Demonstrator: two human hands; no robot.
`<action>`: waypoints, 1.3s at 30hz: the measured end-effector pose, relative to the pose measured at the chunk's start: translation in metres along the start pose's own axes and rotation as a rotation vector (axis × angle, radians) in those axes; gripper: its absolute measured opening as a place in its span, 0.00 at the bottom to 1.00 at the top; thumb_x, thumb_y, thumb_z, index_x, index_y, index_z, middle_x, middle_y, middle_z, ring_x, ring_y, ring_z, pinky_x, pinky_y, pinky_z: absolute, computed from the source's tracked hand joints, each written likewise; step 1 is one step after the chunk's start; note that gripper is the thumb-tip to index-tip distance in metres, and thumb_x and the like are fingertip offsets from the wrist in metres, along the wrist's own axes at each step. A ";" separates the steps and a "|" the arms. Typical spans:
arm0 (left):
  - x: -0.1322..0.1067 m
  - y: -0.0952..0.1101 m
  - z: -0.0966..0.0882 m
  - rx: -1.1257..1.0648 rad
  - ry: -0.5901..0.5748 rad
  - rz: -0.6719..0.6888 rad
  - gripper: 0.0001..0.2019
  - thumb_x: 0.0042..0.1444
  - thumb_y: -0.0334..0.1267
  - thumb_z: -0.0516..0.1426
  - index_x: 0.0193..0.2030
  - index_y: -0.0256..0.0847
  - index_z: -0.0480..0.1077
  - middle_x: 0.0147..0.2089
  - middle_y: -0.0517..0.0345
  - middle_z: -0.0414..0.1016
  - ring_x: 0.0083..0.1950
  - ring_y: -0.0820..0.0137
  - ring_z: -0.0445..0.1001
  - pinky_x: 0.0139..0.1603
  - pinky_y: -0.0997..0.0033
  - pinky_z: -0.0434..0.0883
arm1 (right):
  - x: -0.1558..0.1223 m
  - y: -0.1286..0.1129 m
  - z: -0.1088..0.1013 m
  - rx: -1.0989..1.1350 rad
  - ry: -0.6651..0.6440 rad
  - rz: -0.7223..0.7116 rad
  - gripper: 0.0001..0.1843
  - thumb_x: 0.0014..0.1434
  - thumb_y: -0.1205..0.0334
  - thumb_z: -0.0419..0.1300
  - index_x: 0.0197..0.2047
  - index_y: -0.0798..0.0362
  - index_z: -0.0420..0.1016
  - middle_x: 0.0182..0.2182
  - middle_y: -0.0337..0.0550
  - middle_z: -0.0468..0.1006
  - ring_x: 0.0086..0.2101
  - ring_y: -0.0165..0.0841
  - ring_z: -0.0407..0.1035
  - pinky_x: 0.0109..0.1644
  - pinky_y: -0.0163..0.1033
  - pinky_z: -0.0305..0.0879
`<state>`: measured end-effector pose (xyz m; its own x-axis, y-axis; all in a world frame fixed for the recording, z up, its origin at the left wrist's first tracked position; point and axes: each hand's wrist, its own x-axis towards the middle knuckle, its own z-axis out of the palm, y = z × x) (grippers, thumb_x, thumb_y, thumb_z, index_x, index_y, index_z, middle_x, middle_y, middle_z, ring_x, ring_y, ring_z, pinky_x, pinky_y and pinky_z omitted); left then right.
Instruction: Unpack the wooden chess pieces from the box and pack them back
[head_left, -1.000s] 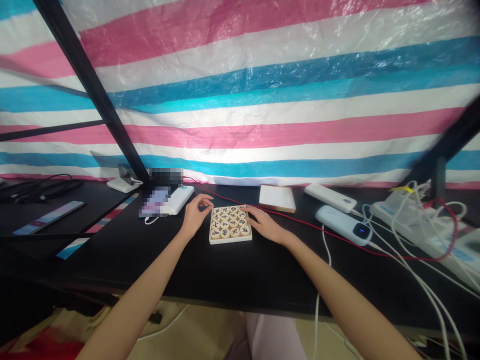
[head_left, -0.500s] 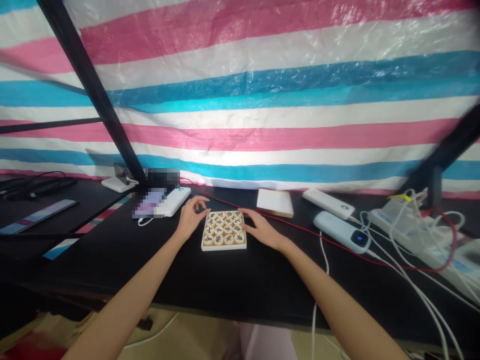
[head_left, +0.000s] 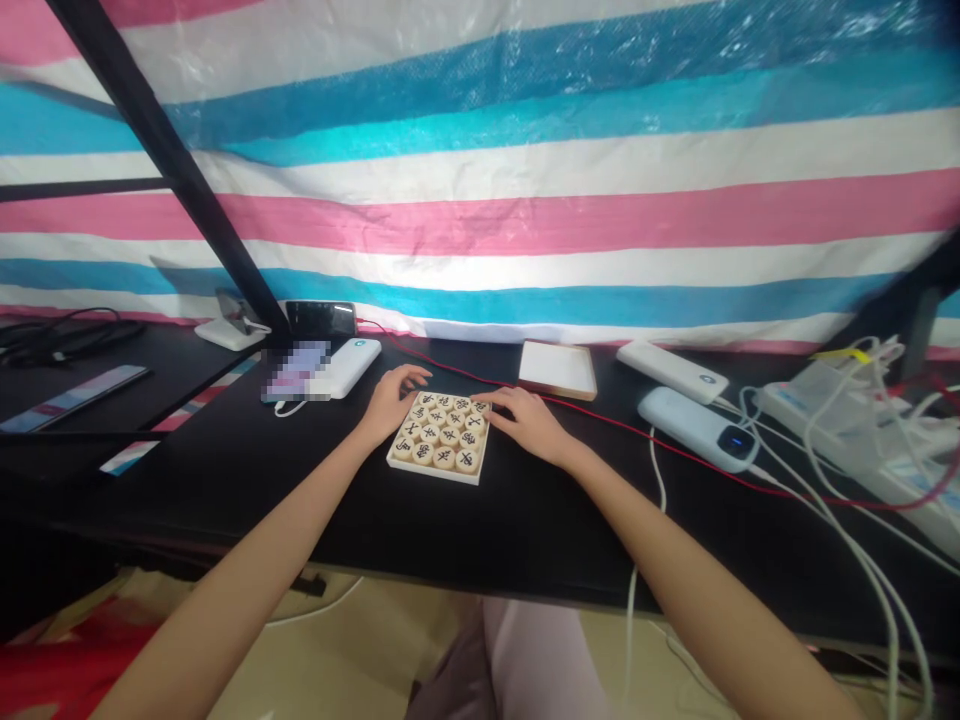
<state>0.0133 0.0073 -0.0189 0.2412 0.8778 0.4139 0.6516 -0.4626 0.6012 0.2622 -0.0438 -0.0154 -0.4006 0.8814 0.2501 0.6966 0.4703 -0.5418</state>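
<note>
A white square box tray (head_left: 435, 474) lies on the black desk, slightly turned. Rows of round, pale Chinese chess pieces (head_left: 444, 457) with dark characters fill it, lying face up. My left hand (head_left: 386, 405) is at the tray's far left corner, its fingers apart and loosely curved over the desk; the thumb side is close to the tray. At the far right corner my right hand (head_left: 529, 425) has its fingers stretched out, the fingertips touching the rim. Whether the left hand touches the tray, I cannot tell.
Behind the tray stands a shallow box lid (head_left: 556, 368), white inside. White power banks (head_left: 671, 370) and a pale blue one (head_left: 697, 430) lie right, with tangled cables and a power strip (head_left: 862, 440). Phones and another white power bank (head_left: 352, 368) lie left. A red cable (head_left: 480, 380) crosses behind.
The tray has turned a little clockwise on the desk, its near edge now slanting. My right fingers have straightened along its far right corner. The camera view has tipped downward.
</note>
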 end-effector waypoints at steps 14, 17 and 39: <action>-0.010 0.014 -0.001 -0.070 -0.157 0.009 0.16 0.46 0.23 0.48 0.33 0.38 0.75 0.34 0.57 0.76 0.36 0.70 0.72 0.39 0.72 0.67 | 0.003 0.007 -0.009 0.279 0.052 -0.043 0.10 0.52 0.63 0.63 0.39 0.51 0.75 0.40 0.41 0.77 0.42 0.35 0.68 0.49 0.43 0.62; -0.010 0.016 0.000 -0.120 -0.199 0.020 0.14 0.47 0.25 0.50 0.33 0.38 0.76 0.35 0.56 0.77 0.35 0.70 0.72 0.37 0.73 0.67 | 0.002 0.004 -0.012 0.357 0.062 -0.016 0.06 0.51 0.63 0.63 0.35 0.52 0.76 0.35 0.41 0.78 0.38 0.34 0.70 0.48 0.42 0.64; -0.010 0.021 0.001 -0.207 -0.261 0.012 0.13 0.45 0.26 0.51 0.31 0.38 0.76 0.33 0.56 0.78 0.32 0.71 0.71 0.33 0.73 0.66 | -0.001 -0.001 -0.023 0.340 -0.026 -0.054 0.08 0.47 0.58 0.66 0.32 0.51 0.75 0.41 0.42 0.76 0.43 0.35 0.68 0.47 0.42 0.62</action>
<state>0.0255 -0.0107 -0.0111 0.4413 0.8621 0.2490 0.4938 -0.4650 0.7348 0.2756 -0.0446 0.0036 -0.4492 0.8525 0.2673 0.4380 0.4710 -0.7657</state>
